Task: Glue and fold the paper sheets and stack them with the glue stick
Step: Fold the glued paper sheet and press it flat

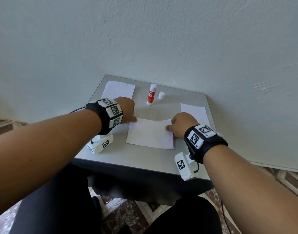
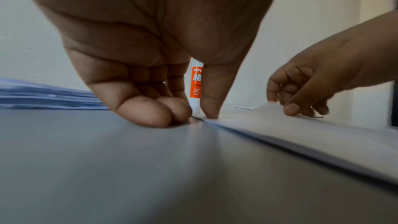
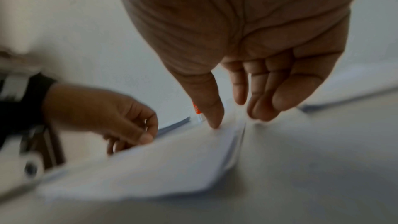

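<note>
While the grey table (image 1: 145,159) stands against the wall, a folded paper sheet (image 1: 150,134) lies at its centre. Left hand (image 1: 126,109) pinches its far left corner; right hand (image 1: 182,124) pinches its right edge. Two more sheets (image 1: 118,90) lie well apart. Glue stick (image 1: 151,94) stands upright behind, cap (image 1: 161,95) just beside.

Grey table (image 1: 145,159), pale wall (image 1: 161,39), patterned floor (image 1: 131,215).

soft even daylight | wide-angle edge warp | right wrist view blurred
</note>
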